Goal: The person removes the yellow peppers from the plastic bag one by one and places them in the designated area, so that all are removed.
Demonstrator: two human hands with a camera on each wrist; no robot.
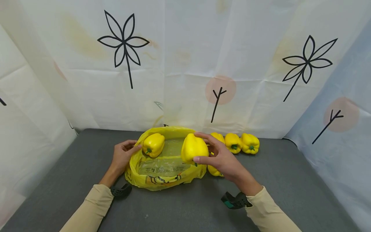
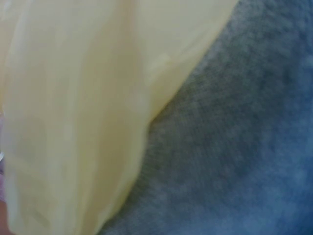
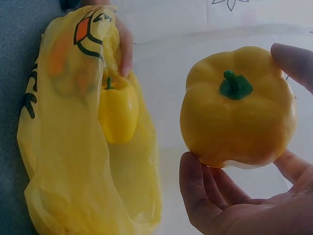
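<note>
Saw grey table [image 1: 179, 212] under everything. Found yellow bag [image 1: 171, 181] near centre, mouth spread and facing up, longer left-right than front-back.

Had left hand [image 1: 123, 156] at left end of bag, closed to a pinch on rim. Got no finger detail from left wrist view: blurred, mostly plastic and table. Had right hand [image 1: 223, 158] by opposite end, spread to fruit width and gripping held pepper [image 1: 194, 148] from right, thumb on near side, fingers on far side.

Judged key relation: held pepper to bag mouth. Placed pepper over right part of mouth in head view, left of right palm, well apart from left hand. Read as off the plastic and above rim from right wrist view; could not gauge height. Judged route into mouth as down and slightly left, right hand nearer. Took long axis as roughly front-back, stem end toward person; could not pin tilt.

Spotted bagged pepper [image 1: 154, 145] inside left end, just beside left hand. Counted at least four spare peppers [image 1: 250, 143] on table right of bag, some part-hidden by right hand.

Saw green stem [image 3: 234, 87] on held pepper, face-on in right wrist view.
</note>
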